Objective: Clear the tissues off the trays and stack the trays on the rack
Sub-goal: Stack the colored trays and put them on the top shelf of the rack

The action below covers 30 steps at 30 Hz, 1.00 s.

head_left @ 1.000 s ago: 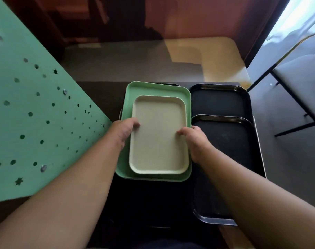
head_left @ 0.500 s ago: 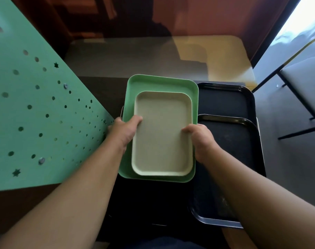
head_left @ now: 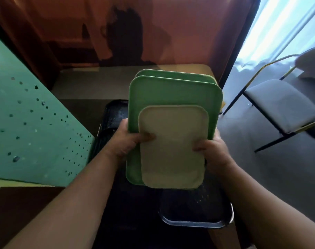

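I hold a stack of trays lifted and tilted up toward me: a small beige tray [head_left: 172, 146] on top of a larger green tray [head_left: 172, 92], with the edge of a second green tray [head_left: 171, 72] showing behind it. My left hand [head_left: 129, 142] grips the stack's left edge, thumb on the beige tray. On the right edge my right hand [head_left: 209, 151] holds the stack the same way. Black trays lie below on the table: one [head_left: 196, 212] under the stack at the near right, another [head_left: 113, 112] at the far left. No tissues are visible.
A green perforated panel [head_left: 27, 132] slants along the left. A grey-seated chair with a black and gold frame [head_left: 279, 105] stands on the floor at the right. A brown wall rises beyond the table, and a bright window is at the far right.
Both hands have lifted the green and beige trays off the table and tilted them up toward me. The black trays beneath are uncovered at the left.
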Each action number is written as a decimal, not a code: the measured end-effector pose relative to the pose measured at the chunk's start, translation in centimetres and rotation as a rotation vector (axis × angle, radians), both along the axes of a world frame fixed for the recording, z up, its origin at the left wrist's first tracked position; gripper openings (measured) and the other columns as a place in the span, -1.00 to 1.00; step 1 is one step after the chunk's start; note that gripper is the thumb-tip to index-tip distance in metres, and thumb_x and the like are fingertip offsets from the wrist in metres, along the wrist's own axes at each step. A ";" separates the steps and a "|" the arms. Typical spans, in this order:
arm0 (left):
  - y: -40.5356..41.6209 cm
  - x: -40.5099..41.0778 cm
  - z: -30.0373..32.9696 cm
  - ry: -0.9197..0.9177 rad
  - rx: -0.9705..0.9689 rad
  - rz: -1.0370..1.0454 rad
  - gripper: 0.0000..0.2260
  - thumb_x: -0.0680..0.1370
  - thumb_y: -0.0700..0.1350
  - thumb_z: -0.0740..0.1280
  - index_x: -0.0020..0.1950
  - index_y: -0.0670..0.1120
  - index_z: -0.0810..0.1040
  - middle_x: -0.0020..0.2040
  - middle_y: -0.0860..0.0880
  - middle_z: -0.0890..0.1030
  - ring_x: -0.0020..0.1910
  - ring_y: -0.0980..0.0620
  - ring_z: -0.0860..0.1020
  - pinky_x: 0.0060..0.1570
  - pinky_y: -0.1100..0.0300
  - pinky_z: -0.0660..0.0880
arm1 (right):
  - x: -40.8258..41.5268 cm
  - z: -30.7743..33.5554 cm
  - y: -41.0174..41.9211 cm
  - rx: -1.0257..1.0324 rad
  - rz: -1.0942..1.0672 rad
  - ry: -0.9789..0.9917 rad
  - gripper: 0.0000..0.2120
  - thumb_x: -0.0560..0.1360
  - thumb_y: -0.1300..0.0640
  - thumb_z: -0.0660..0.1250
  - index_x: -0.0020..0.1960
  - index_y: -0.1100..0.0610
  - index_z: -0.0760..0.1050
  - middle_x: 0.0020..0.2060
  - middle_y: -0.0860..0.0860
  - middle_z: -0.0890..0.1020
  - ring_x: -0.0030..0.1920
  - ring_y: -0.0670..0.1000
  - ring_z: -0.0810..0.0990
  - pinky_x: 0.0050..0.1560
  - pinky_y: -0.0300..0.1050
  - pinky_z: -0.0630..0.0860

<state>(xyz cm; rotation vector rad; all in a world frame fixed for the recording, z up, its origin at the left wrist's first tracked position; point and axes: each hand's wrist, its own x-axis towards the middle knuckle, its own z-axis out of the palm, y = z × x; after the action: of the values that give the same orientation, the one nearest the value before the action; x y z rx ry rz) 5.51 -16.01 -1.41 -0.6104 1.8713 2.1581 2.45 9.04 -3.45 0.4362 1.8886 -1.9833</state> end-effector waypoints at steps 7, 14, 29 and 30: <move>5.7 0.2 -1.8 0.218 -0.290 0.016 -0.28 0.23 -0.25 0.59 0.36 -0.05 0.45 0.17 -0.12 0.66 0.18 -0.14 0.64 0.10 -0.23 0.62 | 0.8 -0.2 6.4 0.289 -0.081 0.215 -0.26 0.03 0.17 0.45 0.24 0.19 0.54 0.00 0.12 0.67 0.07 0.21 0.67 -0.10 0.01 0.64; 8.3 2.5 -4.8 0.217 -0.358 0.091 -0.36 0.27 -0.22 0.59 0.33 -0.04 0.53 0.14 -0.02 0.69 0.12 -0.01 0.67 0.04 -0.03 0.63 | 1.3 -1.0 7.7 0.323 -0.059 0.384 -0.44 0.35 0.52 0.38 0.03 -0.12 0.44 -0.11 -0.07 0.57 -0.19 -0.21 0.58 -0.22 -0.31 0.55; 8.7 3.9 -5.4 0.246 -0.459 0.004 -0.42 0.37 -0.39 0.55 0.34 -0.11 0.52 0.12 0.08 0.66 0.01 0.34 0.63 0.00 0.42 0.54 | 3.0 -5.4 9.5 0.625 0.051 0.390 -0.59 0.34 0.30 0.45 0.18 0.11 0.57 -0.06 -0.04 0.65 -0.09 -0.07 0.59 -0.17 -0.60 0.35; 8.7 3.9 -5.4 0.236 -0.445 0.003 -0.41 0.37 -0.41 0.55 0.35 -0.14 0.51 0.12 0.06 0.66 0.01 0.34 0.63 0.00 0.42 0.55 | 3.2 -5.5 9.5 0.637 0.055 0.402 -0.60 0.34 0.31 0.46 0.16 0.11 0.58 -0.05 -0.02 0.65 -0.07 -0.07 0.58 -0.15 -0.61 0.34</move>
<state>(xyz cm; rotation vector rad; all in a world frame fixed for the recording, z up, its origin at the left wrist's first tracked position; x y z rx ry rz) 9.42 -7.32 -6.78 -0.4464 2.5075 1.8882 5.62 18.51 -8.95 0.1390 2.7512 -1.4703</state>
